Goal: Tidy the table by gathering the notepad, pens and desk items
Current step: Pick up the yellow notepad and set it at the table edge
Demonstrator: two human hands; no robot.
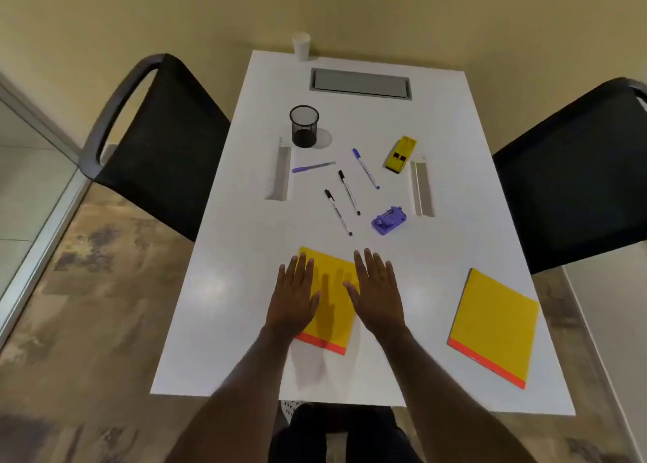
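My left hand (pixel 293 298) and my right hand (pixel 378 294) hover flat and open over a yellow notepad with an orange edge (pixel 332 305) near the table's front. A second yellow notepad (pixel 495 326) lies at the front right. Beyond my hands lie two black-capped pens (pixel 338 212) (pixel 349 192), a blue-capped pen (pixel 366 168) and a purple pen (pixel 312 167). A purple stapler-like item (pixel 389 220) and a yellow stapler-like item (pixel 401 154) sit to the right. A black mesh pen cup (pixel 304 125) stands at the back left, with nothing visible inside.
The white table (pixel 245 305) has a grey cable hatch (pixel 360 84) and a white paper cup (pixel 301 46) at its far end. Two grey angled bars (pixel 280 172) (pixel 422 187) lie at either side of the pens. Black chairs (pixel 164 140) (pixel 574 182) flank the table.
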